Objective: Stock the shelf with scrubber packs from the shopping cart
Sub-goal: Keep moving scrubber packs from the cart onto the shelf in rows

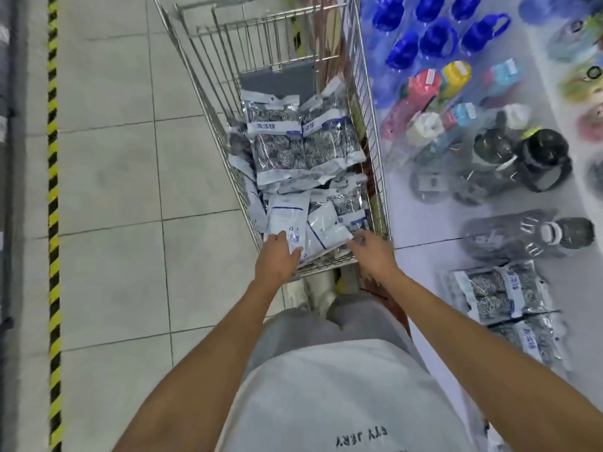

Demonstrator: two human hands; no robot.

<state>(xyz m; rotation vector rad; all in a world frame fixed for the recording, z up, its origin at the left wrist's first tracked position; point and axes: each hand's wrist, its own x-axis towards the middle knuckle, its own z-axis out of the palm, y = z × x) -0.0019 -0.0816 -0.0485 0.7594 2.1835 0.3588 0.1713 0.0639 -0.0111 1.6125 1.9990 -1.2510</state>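
Observation:
A wire shopping cart (208, 102) stands ahead of me, holding several scrubber packs (277, 141) with steel wool visible through clear fronts. At the cart's near end two packs lie white side up. My left hand (277, 259) reaches over the near rim and its fingers touch the left white pack (287, 220). My right hand (372, 252) reaches in beside it, fingertips at the edge of the right white pack (326, 230). Neither hand grips anything. On the white shelf (424, 223) to the right, scrubber packs (496, 291) lie near its front.
The shelf also carries blue-capped jugs (434, 40), coloured bottles (424, 89) and dark flasks (535, 158). A grey panel (277, 83) lies at the cart's far end. Tiled floor (114, 190) runs left of the cart, with a yellow-black striped line (54, 190) further left.

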